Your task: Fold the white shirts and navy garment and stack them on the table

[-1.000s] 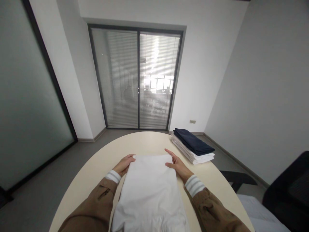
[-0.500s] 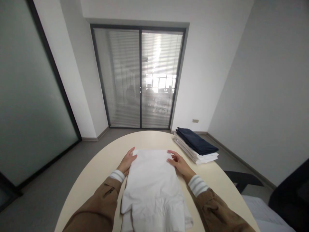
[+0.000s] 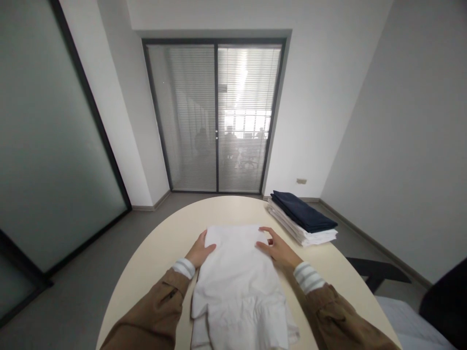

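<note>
- since the earlier frame, the left hand (image 3: 199, 250) has slid a little nearer the person along the edge of the white folded garment (image 3: 237, 272), and the whole view has shifted slightly leftward.
- far left, a frosted glass panel (image 3: 44, 121) stands in a dark frame.
- left hand: thumb on top of the garment, fingers along its left edge near the far corner; partly hidden, so i cannot tell if they pinch. striped cuff (image 3: 184, 267), brown sleeve (image 3: 153, 304).
- middle: the garment lies flat on the round cream table (image 3: 153, 253), between the 2 hands, wrinkled at the near end; behind the table, a glass door (image 3: 241, 116) with blinds.
- right hand (image 3: 279, 248): well apart from the left, thumb and forefinger parted, the forefinger at the far right corner, the thumb by the right edge.
- beyond the right hand, near the table's edge, navy folded cloth (image 3: 304, 211) lies on white folded cloth (image 3: 321, 238).
- far right, part of a dark chair (image 3: 445, 306).
</note>
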### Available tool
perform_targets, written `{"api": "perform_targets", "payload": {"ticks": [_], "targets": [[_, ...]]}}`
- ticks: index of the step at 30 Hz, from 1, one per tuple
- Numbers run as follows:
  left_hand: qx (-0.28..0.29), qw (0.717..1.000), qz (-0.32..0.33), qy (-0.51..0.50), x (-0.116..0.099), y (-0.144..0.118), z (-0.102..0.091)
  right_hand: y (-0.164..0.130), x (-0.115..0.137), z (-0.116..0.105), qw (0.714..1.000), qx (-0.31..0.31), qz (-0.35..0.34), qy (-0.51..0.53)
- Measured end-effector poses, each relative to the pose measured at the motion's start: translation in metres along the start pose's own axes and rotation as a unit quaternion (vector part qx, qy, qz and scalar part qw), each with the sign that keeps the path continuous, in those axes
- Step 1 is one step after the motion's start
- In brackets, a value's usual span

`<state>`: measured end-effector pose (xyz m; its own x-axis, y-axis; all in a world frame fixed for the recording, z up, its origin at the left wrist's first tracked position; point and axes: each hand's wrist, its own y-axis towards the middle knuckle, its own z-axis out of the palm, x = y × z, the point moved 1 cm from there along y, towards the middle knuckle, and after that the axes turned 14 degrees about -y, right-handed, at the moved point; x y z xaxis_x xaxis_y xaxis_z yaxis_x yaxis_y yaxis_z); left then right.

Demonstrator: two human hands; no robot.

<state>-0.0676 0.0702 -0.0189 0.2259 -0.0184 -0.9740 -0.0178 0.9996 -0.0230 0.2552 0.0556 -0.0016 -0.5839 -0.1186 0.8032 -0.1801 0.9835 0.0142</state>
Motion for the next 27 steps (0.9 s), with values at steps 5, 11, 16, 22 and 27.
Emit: {"api": "perform_targets", "payload": {"ticks": [5,11,16,22,27], "targets": [[-0.018,0.999,0.038,0.000,0.000,-0.003,0.014,-0.006,0.000,0.004,0.996,0.051,-0.065,-0.029],[-0.030,0.999,0.017,0.024,-0.009,-0.010,0.011,-0.002,-0.006,0.011,0.982,-0.106,-0.073,-0.142],[0.023,0.998,-0.026,0.061,0.003,-0.019,0.007,-0.004,-0.012,0.004,0.980,-0.092,-0.073,-0.160],[0.094,0.995,0.036,0.012,0.010,-0.020,0.013,-0.003,-0.028,-0.006,0.985,-0.021,-0.112,-0.130],[0.071,0.990,0.092,0.078,0.004,-0.022,0.014,-0.007,-0.020,-0.008,0.987,-0.043,-0.120,-0.095]]}}
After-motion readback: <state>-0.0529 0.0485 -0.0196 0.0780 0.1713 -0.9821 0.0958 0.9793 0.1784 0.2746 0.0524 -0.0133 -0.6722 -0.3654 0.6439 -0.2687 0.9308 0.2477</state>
